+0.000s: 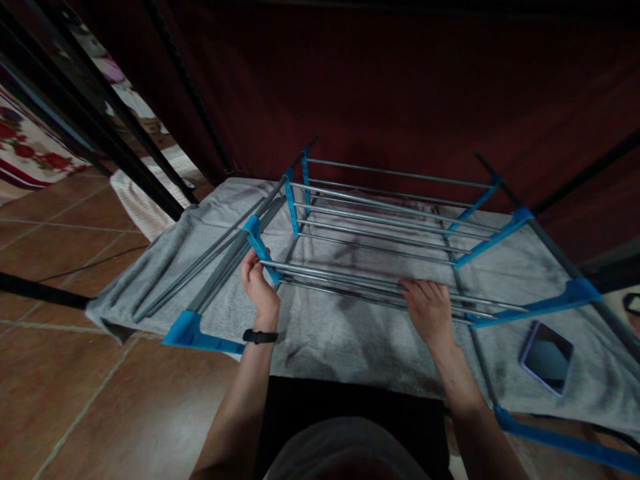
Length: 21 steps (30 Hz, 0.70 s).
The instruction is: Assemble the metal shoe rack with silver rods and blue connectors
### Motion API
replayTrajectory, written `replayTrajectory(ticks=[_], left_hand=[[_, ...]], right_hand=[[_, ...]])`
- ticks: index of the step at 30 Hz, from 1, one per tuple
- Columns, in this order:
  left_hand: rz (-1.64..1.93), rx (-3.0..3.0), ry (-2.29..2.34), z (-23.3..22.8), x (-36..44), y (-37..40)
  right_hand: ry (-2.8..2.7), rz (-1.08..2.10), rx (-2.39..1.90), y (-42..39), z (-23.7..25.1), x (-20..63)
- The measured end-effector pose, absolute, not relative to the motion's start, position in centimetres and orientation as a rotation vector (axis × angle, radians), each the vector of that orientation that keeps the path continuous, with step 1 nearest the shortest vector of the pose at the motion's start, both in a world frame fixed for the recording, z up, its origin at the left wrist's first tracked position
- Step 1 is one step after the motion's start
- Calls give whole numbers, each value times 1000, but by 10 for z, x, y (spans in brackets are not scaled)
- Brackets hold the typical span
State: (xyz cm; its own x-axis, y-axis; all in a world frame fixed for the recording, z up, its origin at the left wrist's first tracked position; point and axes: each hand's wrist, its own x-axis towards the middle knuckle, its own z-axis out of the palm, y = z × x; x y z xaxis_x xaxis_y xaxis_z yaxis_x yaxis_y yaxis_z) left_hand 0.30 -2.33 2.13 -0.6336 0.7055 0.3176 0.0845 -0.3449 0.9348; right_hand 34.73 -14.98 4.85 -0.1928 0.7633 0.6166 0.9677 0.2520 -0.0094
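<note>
A partly assembled rack stands on the cloth, with blue plastic brackets at both ends and grey metal rods (380, 227) running across. My left hand (259, 283), with a black band on its wrist, closes around the near left blue bracket (260, 240), where the ends of the front rods meet it. Its fingertips are partly hidden behind the bracket. Farther right, my right hand (427, 307) grips a front metal rod (350, 279) from above. The right end of that rod lies by the near right blue bracket (535, 308); I cannot tell whether it is seated.
Several loose grey tubes (200, 267) lie on the grey cloth (320, 347) to the left. A phone (547, 358) rests at the right. Dark metal posts (135, 153) rise on the left above the tiled floor (100, 373). A dark red curtain (380, 87) hangs behind.
</note>
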Motion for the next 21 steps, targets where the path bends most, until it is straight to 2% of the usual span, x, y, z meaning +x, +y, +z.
replayTrajectory(ticks=[11,16,21], left_hand=[[1951,878,1289,42,3,12],[1855,753,1331,49,4,20],[1922,679,1368,47,4,29]], right_hand=[[-2019,-530,-1579,-149,51,345],[-2012,-532,-1592,-149,53,345],[-2032,-539,-1589,-149,55,345]])
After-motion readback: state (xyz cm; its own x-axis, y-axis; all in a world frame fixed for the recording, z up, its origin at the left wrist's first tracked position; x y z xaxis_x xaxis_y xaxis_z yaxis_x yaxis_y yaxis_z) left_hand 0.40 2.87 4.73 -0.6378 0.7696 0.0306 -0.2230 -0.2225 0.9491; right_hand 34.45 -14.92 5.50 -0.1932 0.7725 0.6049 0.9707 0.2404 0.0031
